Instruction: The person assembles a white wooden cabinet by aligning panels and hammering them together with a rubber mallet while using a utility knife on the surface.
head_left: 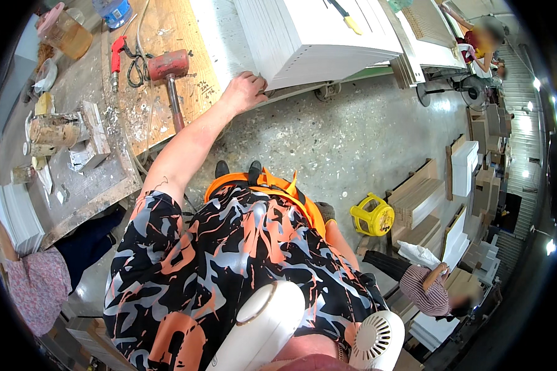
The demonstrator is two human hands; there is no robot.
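My left hand reaches forward to the workbench edge, its fingers curled in beside the near left corner of a tall stack of white boards. What lies under those fingers is hidden. A tool with a yellow handle rests on top of the stack. Left of the hand, a mallet with a red head lies on the wooden bench top. My right forearm hangs low at my side. A dark shape at its end may be a gloved hand; no fingers can be made out.
A red air blow gun, a water bottle and a paint-crusted can stand or lie at left. A yellow stool is on the floor at right. Board stacks and people stand farther off; a fan is at far right.
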